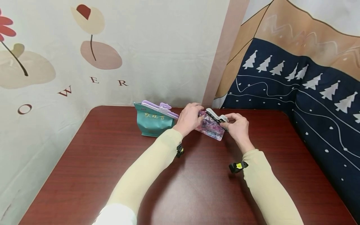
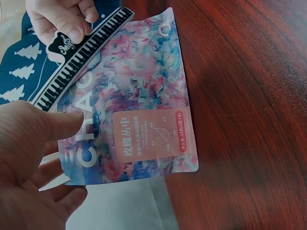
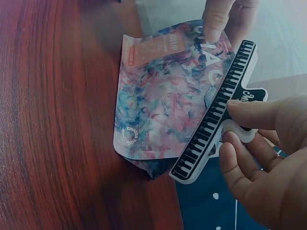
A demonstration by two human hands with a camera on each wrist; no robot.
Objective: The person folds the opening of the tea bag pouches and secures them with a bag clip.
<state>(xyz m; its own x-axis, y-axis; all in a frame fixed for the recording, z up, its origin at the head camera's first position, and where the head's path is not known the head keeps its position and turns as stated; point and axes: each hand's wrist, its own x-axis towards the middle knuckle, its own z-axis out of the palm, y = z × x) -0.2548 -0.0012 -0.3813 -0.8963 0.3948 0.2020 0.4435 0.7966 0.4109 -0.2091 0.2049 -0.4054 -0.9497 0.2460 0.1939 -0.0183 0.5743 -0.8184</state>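
My left hand (image 1: 187, 119) pinches a pink, purple and blue tea pouch (image 1: 211, 128) by one corner of its top end, thumb in front and fingers behind. In the left wrist view the pouch's printed front (image 2: 148, 62) shows a pink label. My right hand (image 1: 238, 128) pinches the handle of a bag clip (image 3: 216, 115) with a black-and-white piano-key pattern. The clip lies slantwise across the pouch's top end; I cannot tell whether its jaws bite the pouch. The pouch is tilted, its bottom end toward the table.
A teal pouch (image 1: 153, 120) stands at the back of the dark red table (image 1: 213, 187), left of my left hand. A purple clip (image 1: 160, 109) runs along its top. Behind the table hang a pale printed cloth (image 1: 163, 56) and a navy one with trees (image 1: 312, 109).
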